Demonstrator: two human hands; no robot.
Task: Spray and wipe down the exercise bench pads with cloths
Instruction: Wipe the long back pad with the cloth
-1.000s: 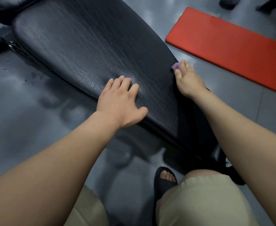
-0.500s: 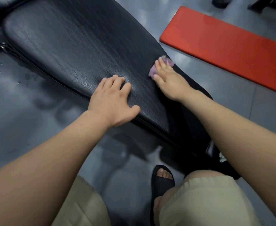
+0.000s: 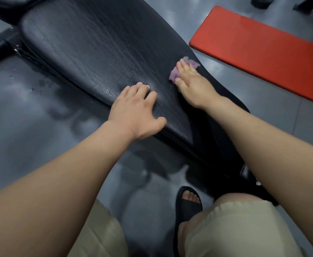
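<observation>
Left hand (image 3: 135, 112) lies flat with fingers spread, bracing on the near edge of the black bench pad (image 3: 105, 52). Just beyond it, right hand (image 3: 192, 86) presses the purple cloth (image 3: 173, 75) under straight fingers at the pad's right edge. Best done with even pressure and overlapping strokes toward the far end.

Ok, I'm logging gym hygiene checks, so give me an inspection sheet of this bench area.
Surface: black bench pad, grain cracked-looking.
Job's things: purple cloth bunched near the pad's right edge; no spray bottle in view.
Clutter: droplets on the grey floor left of the pad.
Hands: left hand flat on the pad, holding nothing; right hand presses the cloth with straight fingers.
Cables: nothing seen.
Surroundings: red mat lying right of the pad; black sandal on the person's foot.
</observation>
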